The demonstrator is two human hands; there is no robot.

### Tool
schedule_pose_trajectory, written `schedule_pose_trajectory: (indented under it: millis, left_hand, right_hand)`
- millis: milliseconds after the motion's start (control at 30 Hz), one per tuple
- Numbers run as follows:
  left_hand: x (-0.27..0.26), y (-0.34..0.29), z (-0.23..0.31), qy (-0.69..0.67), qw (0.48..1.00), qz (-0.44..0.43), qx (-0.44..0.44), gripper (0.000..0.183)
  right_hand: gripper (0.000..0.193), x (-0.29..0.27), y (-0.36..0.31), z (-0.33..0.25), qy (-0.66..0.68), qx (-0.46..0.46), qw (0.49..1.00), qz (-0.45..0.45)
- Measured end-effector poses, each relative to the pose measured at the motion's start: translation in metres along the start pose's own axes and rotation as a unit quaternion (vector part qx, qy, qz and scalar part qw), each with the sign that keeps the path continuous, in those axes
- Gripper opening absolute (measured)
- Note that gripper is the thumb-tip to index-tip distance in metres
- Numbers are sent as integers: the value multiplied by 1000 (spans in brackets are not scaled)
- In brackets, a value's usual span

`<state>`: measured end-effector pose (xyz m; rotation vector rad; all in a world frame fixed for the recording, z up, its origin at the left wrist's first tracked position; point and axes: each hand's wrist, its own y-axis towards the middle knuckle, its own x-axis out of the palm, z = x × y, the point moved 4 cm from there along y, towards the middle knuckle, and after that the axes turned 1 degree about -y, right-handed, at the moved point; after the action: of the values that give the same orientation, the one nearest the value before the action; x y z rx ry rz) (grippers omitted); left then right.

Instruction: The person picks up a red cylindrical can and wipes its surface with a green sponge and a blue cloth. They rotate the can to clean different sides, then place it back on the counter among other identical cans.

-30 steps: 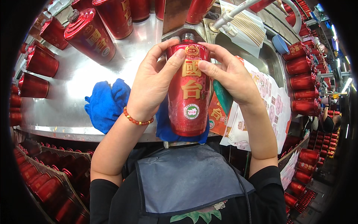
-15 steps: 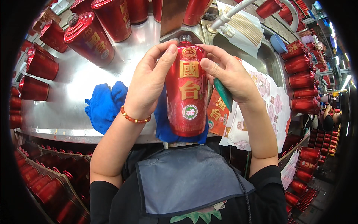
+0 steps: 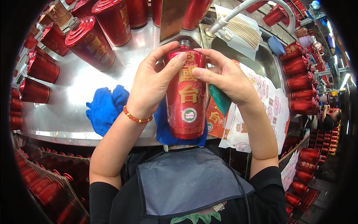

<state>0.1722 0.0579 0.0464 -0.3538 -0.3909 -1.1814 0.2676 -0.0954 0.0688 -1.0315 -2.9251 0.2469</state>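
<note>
A red bottle with gold characters and a round white-green emblem lies in front of me, its clear neck pointing away. Beneath it is a blue cloth at the counter's edge. My left hand wraps the bottle's upper left side, its thumb pressed near the small gold emblem at the top. From the right, my right hand curls round the shoulder, thumb on the front by the upper large character. Tucked in that hand is a flat green scraper, its other end hidden by the fingers.
A crumpled blue cloth lies on the metal counter at left. Several red bottles stand behind it. Printed label sheets are piled at right, near a sink with a grey pipe and a blue bowl.
My left thumb has moved right onto the bottle's front. The right thumb has shifted left and slightly down across it. The green scraper has tilted with the right hand.
</note>
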Motion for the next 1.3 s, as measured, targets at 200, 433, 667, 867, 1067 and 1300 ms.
schedule_pose_trajectory:
  millis: [200, 433, 667, 867, 1067, 1300]
  left_hand:
    - [1, -2, 1, 5, 1000, 3, -2, 51]
    - [-5, 0, -1, -44, 998, -8, -34, 50]
    - [-5, -11, 0, 34, 997, -71, 21, 74]
    - [-5, -11, 0, 44, 995, -83, 24, 75]
    - [-6, -10, -1, 42, 995, -83, 26, 75]
    - [-6, -10, -1, 46, 995, -80, 22, 74]
  right_hand:
    - [70, 2, 0, 1, -1, -3, 1000, 6]
    - [75, 2, -3, -3, 8, 15, 1000, 21]
    - [76, -2, -2, 5, -8, 2, 1000, 2]
    - [75, -1, -3, 6, -2, -1, 1000, 6]
    - [76, 1, -3, 3, 1, -4, 1000, 13]
    - [76, 0, -2, 5, 0, -2, 1000, 4]
